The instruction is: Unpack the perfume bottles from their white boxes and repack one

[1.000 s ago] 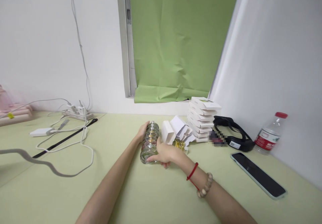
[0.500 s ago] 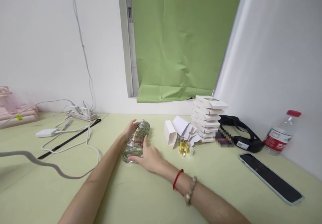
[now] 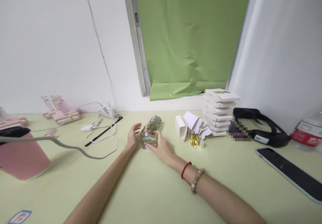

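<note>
A row of round, flat glass bottles [image 3: 148, 138] with shiny necks stands on the table, one behind another. At the near end, my right hand [image 3: 163, 150] has its thumb on the front bottle and its index finger along the right side, closed around that bottle. Just left of the row is my left hand [image 3: 133, 135], its fingers spread and holding nothing. To the right lie small gold fittings [image 3: 195, 140] with a silver-white cap [image 3: 202, 144]. Behind them are an open white box [image 3: 181, 128] and crumpled white paper [image 3: 195, 121].
White boxes [image 3: 217, 113] are stacked beside a black headset strap [image 3: 271, 136]. A phone [image 3: 289, 172] and a water bottle [image 3: 308, 133] are at the right. On the left are white cables [image 3: 114, 136], a black strap [image 3: 103, 131] and a pink bin [image 3: 25, 157].
The view has turned left, bringing the pink bin into sight. My left hand has come away from the bottles to their left. My right hand stays at the near bottle.
</note>
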Action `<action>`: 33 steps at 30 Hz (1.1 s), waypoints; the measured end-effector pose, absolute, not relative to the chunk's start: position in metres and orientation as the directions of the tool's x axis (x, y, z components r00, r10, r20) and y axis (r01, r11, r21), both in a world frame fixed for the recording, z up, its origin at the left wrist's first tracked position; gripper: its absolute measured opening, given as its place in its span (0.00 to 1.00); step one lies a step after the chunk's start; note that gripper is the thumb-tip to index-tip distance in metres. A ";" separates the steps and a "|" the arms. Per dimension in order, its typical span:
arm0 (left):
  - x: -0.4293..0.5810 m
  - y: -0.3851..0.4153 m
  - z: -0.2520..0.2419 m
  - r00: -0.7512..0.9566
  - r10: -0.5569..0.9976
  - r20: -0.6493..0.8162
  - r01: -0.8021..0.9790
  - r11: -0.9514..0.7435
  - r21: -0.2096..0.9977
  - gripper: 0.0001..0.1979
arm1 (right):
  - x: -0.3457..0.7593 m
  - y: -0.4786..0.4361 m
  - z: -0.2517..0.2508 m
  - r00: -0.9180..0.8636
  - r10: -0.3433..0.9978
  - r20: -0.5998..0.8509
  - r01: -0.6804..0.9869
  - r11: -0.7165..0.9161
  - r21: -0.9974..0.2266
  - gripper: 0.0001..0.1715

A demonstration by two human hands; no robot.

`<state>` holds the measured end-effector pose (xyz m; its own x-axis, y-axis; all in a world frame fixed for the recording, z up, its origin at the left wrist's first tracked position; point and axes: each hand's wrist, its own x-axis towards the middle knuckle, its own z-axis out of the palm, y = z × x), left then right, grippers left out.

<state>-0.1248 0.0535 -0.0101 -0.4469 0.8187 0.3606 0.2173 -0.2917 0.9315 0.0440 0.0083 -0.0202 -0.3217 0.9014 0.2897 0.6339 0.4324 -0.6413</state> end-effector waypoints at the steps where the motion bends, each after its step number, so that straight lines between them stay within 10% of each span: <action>1: -0.119 0.042 -0.010 -0.522 0.736 0.431 0.328 -0.292 0.898 0.14 | 0.047 0.006 -0.020 -0.322 0.899 0.298 0.613 0.438 -0.657 0.32; 11: -0.056 -0.023 -0.012 -0.591 0.748 0.303 0.447 -0.010 0.895 0.11 | 0.084 -0.016 -0.017 -0.431 0.867 0.252 0.687 0.496 -0.532 0.12; 21: -0.027 -0.033 -0.007 -0.168 0.869 0.466 0.684 -0.237 0.689 0.19 | 0.159 -0.038 -0.015 -0.653 0.666 0.361 0.540 0.744 -0.394 0.10; 33: 0.010 0.006 -0.001 0.242 0.907 0.346 0.545 -0.422 0.725 0.16 | 0.225 -0.015 -0.021 -0.293 0.850 0.438 0.772 0.481 -0.416 0.12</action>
